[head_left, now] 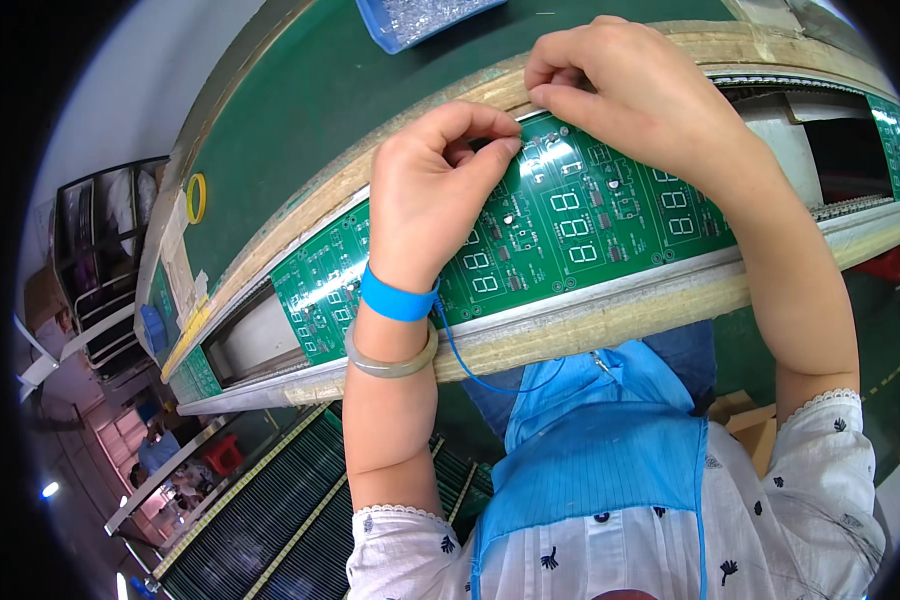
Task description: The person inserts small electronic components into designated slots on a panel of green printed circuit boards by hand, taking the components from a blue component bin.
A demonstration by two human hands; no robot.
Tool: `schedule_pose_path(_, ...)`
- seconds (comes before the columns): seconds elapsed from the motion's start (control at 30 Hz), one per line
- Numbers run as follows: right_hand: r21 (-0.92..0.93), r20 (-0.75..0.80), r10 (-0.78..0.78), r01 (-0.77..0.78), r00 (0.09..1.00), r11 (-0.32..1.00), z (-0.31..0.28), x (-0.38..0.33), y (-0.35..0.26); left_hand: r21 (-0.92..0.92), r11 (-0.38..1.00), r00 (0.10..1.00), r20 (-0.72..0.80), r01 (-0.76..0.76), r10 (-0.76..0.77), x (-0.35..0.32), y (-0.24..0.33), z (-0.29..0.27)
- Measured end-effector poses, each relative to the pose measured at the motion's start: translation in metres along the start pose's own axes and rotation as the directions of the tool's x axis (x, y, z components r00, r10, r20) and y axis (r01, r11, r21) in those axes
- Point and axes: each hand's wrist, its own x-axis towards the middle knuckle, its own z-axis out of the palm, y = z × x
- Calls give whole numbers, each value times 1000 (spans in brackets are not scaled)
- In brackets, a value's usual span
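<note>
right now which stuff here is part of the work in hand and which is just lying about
In use: green circuit board on the conveyor rails; left hand and right hand pinching at its top edge; blue wrist strap.

Lying about: yellow tape ring; blue parts tray.

Both the left hand (440, 190) and right hand (620, 85) pinch small parts over the green circuit board (570, 225).

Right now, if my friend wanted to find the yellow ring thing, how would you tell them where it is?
Start at the long green belt running above the green circuit board under the two hands. Follow the belt leftwards, well past the left hand. Near its left edge lies a small yellow ring, the only yellow hoop on the plain green surface.
</note>
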Motion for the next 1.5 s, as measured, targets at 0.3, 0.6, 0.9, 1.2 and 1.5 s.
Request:
schedule_pose_path(0.3, -37, 32, 21, -19, 999, 999, -2, 0, -2, 65, 996, 998, -9, -57, 57, -2, 0, 0)
schedule_pose_path(0.6, -33, 132, 77, -74, 988, 997, -25, 6, -23, 139, 980, 989, 0, -143, 145, -1, 3, 2)
schedule_pose_path(0.9, -441, -91, -223, 162, 971, 883, -34, 75, -26, 683, 639, 828, -90, -353, 554, 67, 21, -39)
schedule_pose_path(1.2, 105, -73, -631, 635, 773, 766, -3, 126, 29, 864, 496, 858, -188, -87, 478, 140, -2, -16)
schedule_pose_path(1.5, -734, -91, -44, -37, 995, 679, 5, 116, -10, 866, 487, 799, -209, -117, 563, 138, -10, -16)
